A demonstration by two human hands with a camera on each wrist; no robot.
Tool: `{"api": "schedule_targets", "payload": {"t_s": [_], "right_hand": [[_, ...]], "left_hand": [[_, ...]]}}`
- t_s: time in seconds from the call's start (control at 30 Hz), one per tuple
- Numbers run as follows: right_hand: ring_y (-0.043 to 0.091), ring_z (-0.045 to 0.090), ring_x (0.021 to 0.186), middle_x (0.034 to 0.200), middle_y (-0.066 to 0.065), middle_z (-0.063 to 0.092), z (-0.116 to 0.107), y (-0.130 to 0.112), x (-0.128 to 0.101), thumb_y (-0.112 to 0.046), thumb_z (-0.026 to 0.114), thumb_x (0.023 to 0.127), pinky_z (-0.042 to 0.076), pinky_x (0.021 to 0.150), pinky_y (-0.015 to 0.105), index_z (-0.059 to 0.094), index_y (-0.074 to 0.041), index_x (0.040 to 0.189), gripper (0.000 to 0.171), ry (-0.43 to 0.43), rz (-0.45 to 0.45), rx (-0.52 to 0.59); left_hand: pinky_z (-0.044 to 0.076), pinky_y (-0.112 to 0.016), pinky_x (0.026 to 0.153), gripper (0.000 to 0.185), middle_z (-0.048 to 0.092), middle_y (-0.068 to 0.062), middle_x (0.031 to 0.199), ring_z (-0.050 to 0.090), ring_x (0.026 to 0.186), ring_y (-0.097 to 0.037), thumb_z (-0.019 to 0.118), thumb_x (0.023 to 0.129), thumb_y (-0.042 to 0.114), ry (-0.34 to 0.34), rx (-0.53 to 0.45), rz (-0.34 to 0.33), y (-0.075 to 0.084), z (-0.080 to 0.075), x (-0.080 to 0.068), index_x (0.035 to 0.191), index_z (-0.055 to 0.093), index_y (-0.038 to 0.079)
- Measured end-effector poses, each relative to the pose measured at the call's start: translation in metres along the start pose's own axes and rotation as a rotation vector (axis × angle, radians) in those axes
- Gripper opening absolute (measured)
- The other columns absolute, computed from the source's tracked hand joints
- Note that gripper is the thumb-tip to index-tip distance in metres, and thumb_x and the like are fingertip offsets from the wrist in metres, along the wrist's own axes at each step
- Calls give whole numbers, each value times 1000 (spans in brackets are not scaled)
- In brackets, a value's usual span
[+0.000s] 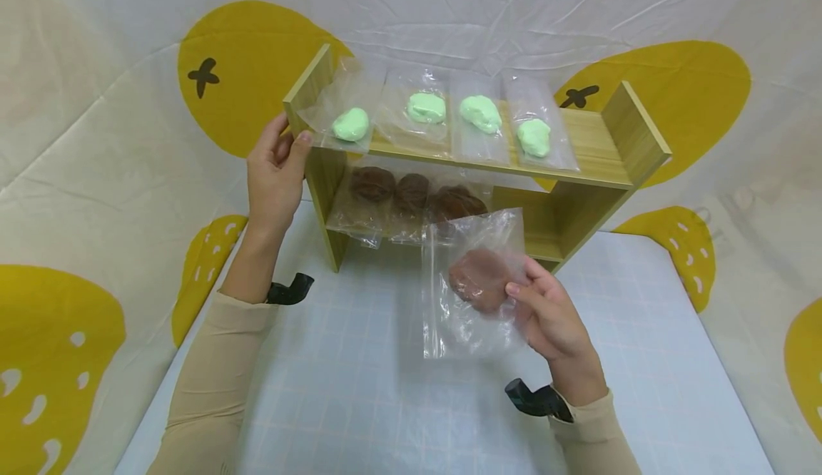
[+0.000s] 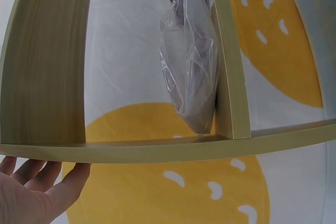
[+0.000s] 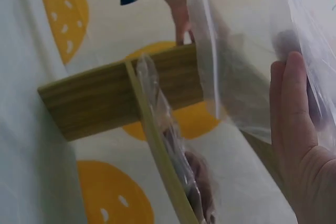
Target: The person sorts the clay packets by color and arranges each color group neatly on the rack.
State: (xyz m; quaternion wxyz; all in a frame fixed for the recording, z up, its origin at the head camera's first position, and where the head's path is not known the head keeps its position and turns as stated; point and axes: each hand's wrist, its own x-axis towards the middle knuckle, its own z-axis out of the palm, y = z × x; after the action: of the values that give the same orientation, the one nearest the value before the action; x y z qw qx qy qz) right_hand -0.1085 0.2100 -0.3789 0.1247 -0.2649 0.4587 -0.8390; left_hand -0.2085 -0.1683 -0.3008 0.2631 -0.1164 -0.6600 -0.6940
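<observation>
My right hand (image 1: 555,318) pinches a clear zip bag (image 1: 443,329) by its right side, with a flattened brown lump (image 1: 478,280) inside. It holds the bag upright in front of the small wooden shelf (image 1: 411,148). Against the outside of the shelf's left side panel (image 2: 131,153) rest the fingertips of my left hand (image 1: 276,179). Three bagged brown lumps (image 1: 411,191) stand side by side on the lower board. On the upper board, several clear bags with pale green lumps (image 1: 480,113) lean in a row.
The shelf stands on a pale blue checked tabletop (image 1: 359,389), near its back. Behind hangs a white cloth (image 1: 411,4) with yellow shapes. Black curved mounts (image 1: 539,399) sit on both wrists. Bare wood (image 1: 594,136) shows at the right end of the upper board.
</observation>
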Motion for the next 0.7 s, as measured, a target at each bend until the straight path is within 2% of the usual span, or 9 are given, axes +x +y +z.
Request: {"api": "schedule_targets", "payload": {"t_s": [0.13, 0.3, 0.5, 0.7], "right_hand": [[21, 56, 114, 127, 11, 54, -10, -4, 8, 16, 28, 100, 50, 96, 31, 46, 1, 141, 47, 36, -9, 44], [26, 58, 119, 131, 15, 56, -29, -9, 19, 13, 31, 103, 52, 96, 37, 48, 3, 142, 44, 119, -35, 112], [24, 61, 110, 122, 12, 59, -45, -7, 25, 7, 38, 104, 55, 90, 37, 58, 0, 128, 32, 277, -45, 86], [23, 61, 113, 126, 12, 56, -55, -5, 21, 3, 42, 105, 53, 93, 34, 54, 0, 135, 32, 371, -6, 71]], "left_hand": [[49, -39, 99, 42, 61, -13, 134, 60, 120, -25, 63, 100, 16, -3, 7, -11, 1, 0, 0, 142, 57, 13], [50, -39, 98, 42, 61, -13, 134, 60, 119, -26, 63, 100, 16, -5, 1, -17, 2, 0, -1, 141, 57, 13], [50, -38, 98, 42, 61, -14, 134, 60, 119, -26, 64, 100, 16, -6, -2, -9, 0, 0, -1, 141, 57, 12], [50, -39, 98, 42, 61, -14, 134, 60, 119, -26, 64, 100, 16, -4, 2, -6, 0, -1, 0, 141, 58, 13]]}}
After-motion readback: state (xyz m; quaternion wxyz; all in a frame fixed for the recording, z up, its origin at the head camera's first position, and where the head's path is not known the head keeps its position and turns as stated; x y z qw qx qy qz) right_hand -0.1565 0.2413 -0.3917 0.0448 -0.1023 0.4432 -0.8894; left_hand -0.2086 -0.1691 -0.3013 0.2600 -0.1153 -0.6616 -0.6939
